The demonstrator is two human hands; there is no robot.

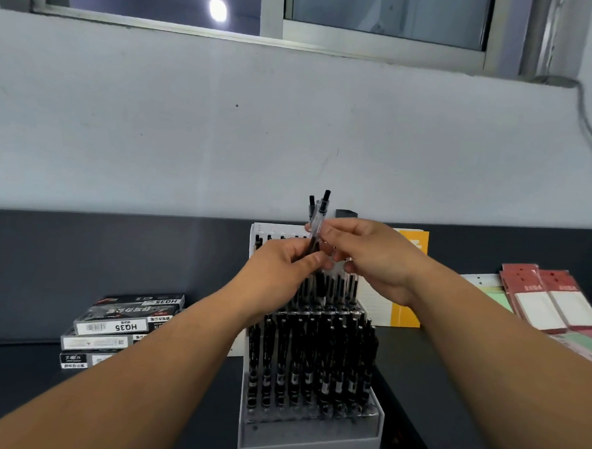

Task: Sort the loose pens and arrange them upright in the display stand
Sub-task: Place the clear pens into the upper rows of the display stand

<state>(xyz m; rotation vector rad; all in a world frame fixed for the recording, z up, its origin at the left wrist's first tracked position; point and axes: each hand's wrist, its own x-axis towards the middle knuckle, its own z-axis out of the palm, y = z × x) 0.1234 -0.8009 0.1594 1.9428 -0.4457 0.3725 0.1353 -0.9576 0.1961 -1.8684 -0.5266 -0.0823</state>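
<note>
Head view shows, nearest, the white display stand [311,438] on the dark tabletop [175,407]. Its front strip looks bare, but the rows behind it already carry many black pens [311,355] standing upright, and the higher step is also filled.

Above the stand the two hands meet. The left hand [278,275] has its fingers curled round the lower part of a small bunch of pens [319,211]. The right hand [371,259] pinches the clear upper barrel of one of them, I think to separate it.

Farther, at left, lie stacked pen boxes [121,325]; at right, a yellow notebook [406,316] and red packs [551,299].

I judge the task mostly done: I see no loose pens on the tabletop, and only this bunch remains to place.
</note>
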